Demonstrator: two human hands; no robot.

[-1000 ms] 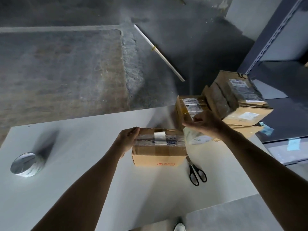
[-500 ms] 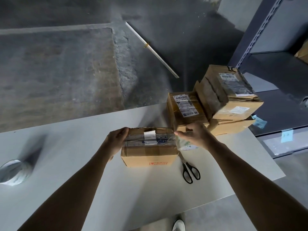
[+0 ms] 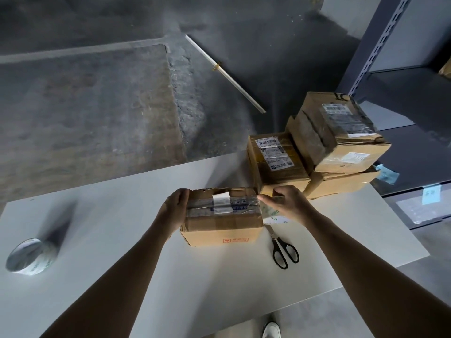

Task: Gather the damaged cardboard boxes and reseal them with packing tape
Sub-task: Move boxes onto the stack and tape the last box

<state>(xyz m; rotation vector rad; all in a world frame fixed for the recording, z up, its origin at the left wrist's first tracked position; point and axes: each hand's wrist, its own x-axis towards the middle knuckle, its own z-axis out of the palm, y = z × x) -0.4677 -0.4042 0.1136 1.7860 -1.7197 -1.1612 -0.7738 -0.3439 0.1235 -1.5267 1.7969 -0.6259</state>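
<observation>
Both hands are engaged at the middle of the frame. The left hand (image 3: 175, 208) is curled round the left end of the small cardboard box (image 3: 222, 225), and the right hand (image 3: 289, 203) is closed on a roll of packing tape (image 3: 274, 215) held against the box's right end. A clear strip appears to be drawn across the top. The box is stood on the white bench (image 3: 122, 215), and its far top edge is visibly torn. Several faults can be expected from this position. If tension is lost at the roll, the strip could be wrinkled or folded onto itself. If the bracing at the left end is eased, the box could be dragged toward the roll. If the strip is laid off the seam, the torn edge would be left uncovered. The scissors (image 3: 284, 250) lie just below and right of the box, blades pointing under the roll. One hand would have to be freed to cut, so the strip could be let slack, or the blades brushed by the wrist. Just above the right hand a stack of boxes (image 3: 317, 157) is piled unevenly, with its top box tilted. It could be knocked over by a wide pull. A second roll (image 3: 30, 256) lies well apart at the frame's lower left.
</observation>
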